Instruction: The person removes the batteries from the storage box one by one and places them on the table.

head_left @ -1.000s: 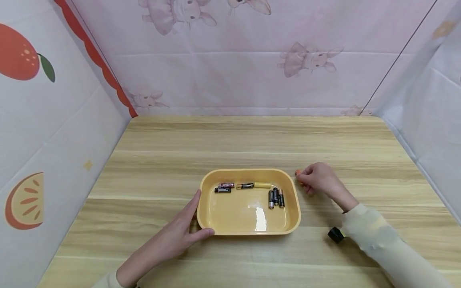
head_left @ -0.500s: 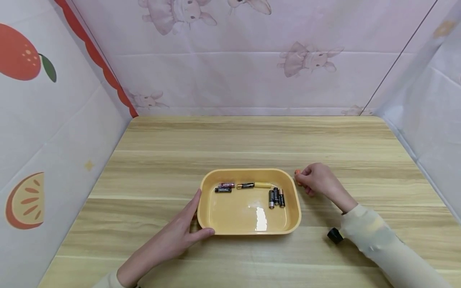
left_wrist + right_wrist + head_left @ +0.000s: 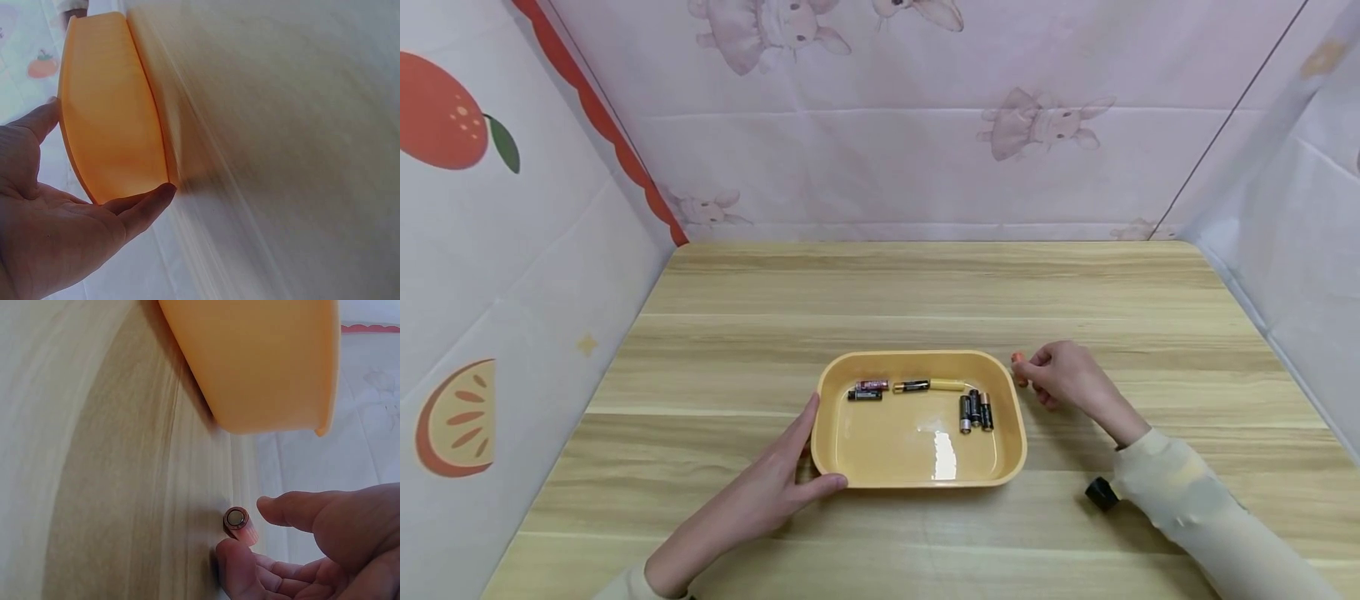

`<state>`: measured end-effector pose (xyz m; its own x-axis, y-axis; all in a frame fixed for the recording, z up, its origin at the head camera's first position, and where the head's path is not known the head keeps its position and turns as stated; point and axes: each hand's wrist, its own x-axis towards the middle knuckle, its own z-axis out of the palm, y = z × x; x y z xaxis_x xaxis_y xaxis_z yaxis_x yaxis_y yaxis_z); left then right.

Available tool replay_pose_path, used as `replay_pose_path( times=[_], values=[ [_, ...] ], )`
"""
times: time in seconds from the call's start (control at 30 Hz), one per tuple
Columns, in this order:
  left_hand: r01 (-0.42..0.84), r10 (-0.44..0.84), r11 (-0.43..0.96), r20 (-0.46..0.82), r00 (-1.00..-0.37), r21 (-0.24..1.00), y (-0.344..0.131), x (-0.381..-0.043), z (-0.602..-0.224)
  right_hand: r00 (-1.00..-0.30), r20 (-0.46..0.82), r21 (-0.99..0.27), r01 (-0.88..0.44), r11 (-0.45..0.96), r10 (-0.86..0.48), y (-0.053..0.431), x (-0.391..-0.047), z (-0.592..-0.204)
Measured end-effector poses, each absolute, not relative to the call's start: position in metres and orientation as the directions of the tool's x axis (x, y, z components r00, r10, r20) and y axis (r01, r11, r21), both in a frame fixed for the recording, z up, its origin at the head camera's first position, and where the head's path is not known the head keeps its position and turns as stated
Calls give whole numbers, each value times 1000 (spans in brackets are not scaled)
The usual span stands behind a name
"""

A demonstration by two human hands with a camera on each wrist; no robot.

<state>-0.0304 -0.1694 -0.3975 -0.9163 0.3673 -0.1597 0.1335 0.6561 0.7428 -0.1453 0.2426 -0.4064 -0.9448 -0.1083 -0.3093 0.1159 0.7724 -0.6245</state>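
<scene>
My left hand [image 3: 767, 483] grips the near left corner of a yellow plastic tray [image 3: 895, 480], thumb at the front rim and fingers along the side wall. Several batteries lie inside the tray: a red one [image 3: 872, 386] beside a black one, then a black-and-gold one [image 3: 912, 387] and a yellow one [image 3: 947, 385] along the far wall, and three dark ones [image 3: 975, 411] side by side at the right. Outside, on the table to the right, is an orange battery [image 3: 240, 526]. My right hand [image 3: 1071, 377] is at it, a fingertip against its underside and the thumb slightly apart from it.
Below the right forearm, a black object [image 3: 1102, 494] shows by the sleeve. The wooden table [image 3: 737, 308] meets printed fabric walls [image 3: 887, 175] at the back and both sides.
The right fingers have shifted slightly, and more of the orange battery shows beside the tray. The left hand, the tray and the batteries inside have stayed in place.
</scene>
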Motion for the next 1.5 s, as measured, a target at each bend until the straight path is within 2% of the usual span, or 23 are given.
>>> replay_pose_path(
  times=[0.53,0.8,0.93,1.1,1.27,1.5],
  values=[
    [126,361,662,-167,-918,739,-170,-30,-398,-950,-278,-619,66,783,-140,246,-143,-395],
    [125,359,669,-170,-918,733,-169,-30,-397,-969,-155,-699,-29,714,-191,238,-141,-362],
    [121,356,672,-176,-918,730,-169,-30,-397,-968,-41,-708,-145,691,-246,224,-139,-339],
    [124,354,679,-174,-919,724,-170,-30,-396,-926,76,-715,-309,627,-370,199,-137,-328],
    [127,358,674,-172,-918,727,-169,-30,-396,-859,150,-725,-433,536,-490,170,-134,-335],
    [130,362,668,-168,-917,733,-169,-31,-396,-794,148,-635,-533,559,-589,138,-123,-354]
  ],
)
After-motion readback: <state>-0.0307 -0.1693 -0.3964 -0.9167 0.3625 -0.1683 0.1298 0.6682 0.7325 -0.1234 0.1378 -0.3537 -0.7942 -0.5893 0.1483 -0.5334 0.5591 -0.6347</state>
